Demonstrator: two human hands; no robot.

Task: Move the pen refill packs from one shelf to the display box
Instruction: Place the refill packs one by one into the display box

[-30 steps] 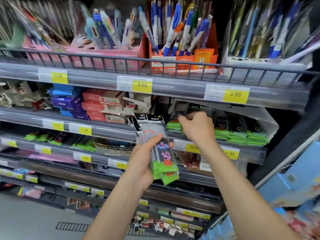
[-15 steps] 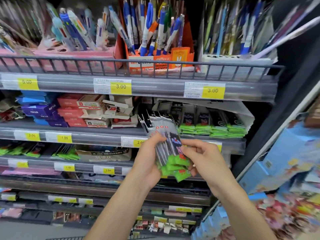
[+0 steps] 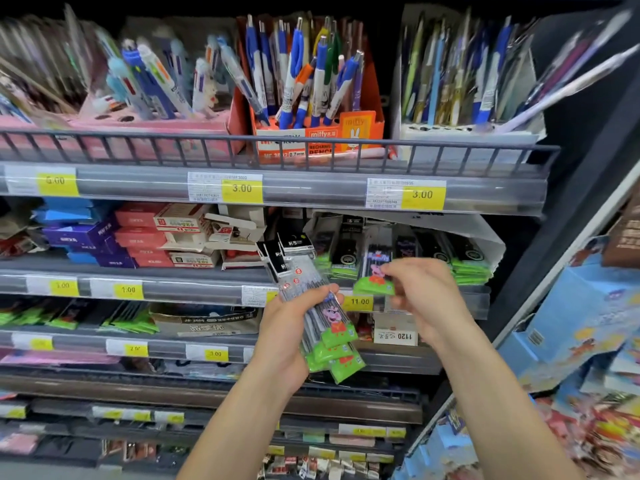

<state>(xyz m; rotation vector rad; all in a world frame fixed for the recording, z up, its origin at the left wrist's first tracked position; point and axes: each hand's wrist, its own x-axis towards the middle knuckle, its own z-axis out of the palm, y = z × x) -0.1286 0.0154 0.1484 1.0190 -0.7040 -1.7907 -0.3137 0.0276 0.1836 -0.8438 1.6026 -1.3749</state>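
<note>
My left hand (image 3: 289, 332) grips a fanned stack of pen refill packs (image 3: 323, 327) with green bottoms and black tops, held below the second shelf. My right hand (image 3: 420, 294) pinches a single refill pack (image 3: 375, 271) by its green end, its top pointing up toward the white display box (image 3: 491, 244). That box lies on the second shelf at the right and holds several more green-and-black packs (image 3: 467, 268).
Red, blue and purple cartons (image 3: 138, 237) fill the second shelf's left part. Pen holders (image 3: 311, 98) stand behind a wire rail on the top shelf. More green packs (image 3: 131, 320) lie on the third shelf. Blue boxes (image 3: 571, 323) crowd the right side.
My right hand left the stack in my left hand and rose to the right with one pack, toward the display box. The view shifted slightly.
</note>
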